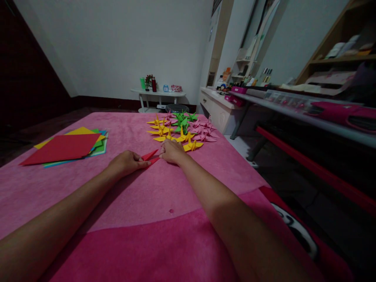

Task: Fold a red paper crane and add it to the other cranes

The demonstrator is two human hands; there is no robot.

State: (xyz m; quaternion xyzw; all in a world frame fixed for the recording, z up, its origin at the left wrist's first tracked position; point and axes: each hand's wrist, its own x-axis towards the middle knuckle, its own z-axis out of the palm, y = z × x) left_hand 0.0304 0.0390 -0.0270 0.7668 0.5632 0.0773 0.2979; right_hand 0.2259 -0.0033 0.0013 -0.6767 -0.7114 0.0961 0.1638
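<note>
A piece of folded red paper (150,155) with narrow pointed flaps lies between my hands, low over the pink cloth. My left hand (127,163) pinches its left part between thumb and fingers. At its right tip, my right hand (171,151) is closed with the fingers curled against the paper. Just past the right hand stand several yellow paper cranes (192,145), with green paper cranes (181,120) and pink paper cranes (202,129) behind and to the right. The inner folds of the red paper are hidden by my fingers.
A stack of coloured paper sheets, a red sheet (63,149) on top, lies at the left of the pink cloth (126,211). Beyond the far edge, a small white table (158,93) holds a few items. A cluttered desk (293,105) runs along the right.
</note>
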